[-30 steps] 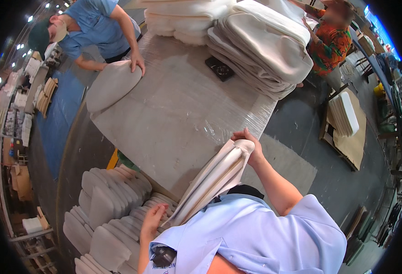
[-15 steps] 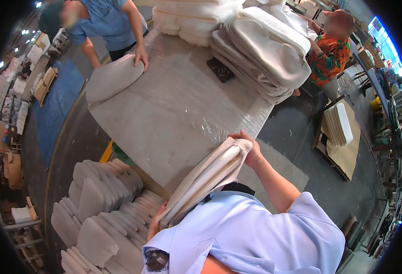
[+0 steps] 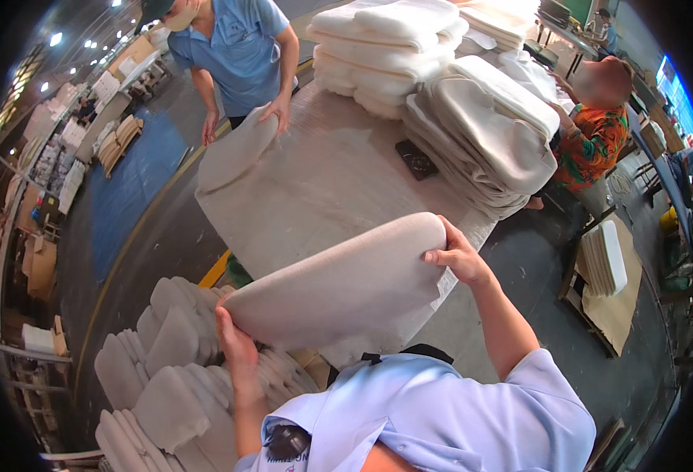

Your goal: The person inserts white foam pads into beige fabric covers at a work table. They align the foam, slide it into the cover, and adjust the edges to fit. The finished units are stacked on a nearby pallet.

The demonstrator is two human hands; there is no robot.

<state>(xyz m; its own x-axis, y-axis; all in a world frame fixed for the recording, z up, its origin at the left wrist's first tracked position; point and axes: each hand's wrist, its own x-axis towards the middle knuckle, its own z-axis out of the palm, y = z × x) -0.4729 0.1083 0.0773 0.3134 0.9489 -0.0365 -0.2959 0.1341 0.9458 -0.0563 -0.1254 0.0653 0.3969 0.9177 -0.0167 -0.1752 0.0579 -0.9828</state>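
A flat grey fabric-covered cushion with rounded corners is held up at a tilt in front of me, over the near edge of the table. My left hand grips its left end, fingers partly hidden behind it. On the right end, my right hand clasps the corner with the thumb on the near face. The cushion's smooth broad side faces me, and its back is hidden. Below my left hand stand several similar grey cushions, packed upright in rows.
Across the table a co-worker in a blue shirt handles another grey cushion. White padding and folded grey covers are piled at the far right, beside a dark flat object. A person in a patterned shirt sits behind them.
My hands have raised the cushion and turned it, so its smooth face shows instead of the open, layered edge. The co-worker's cushion has shifted slightly on the table.
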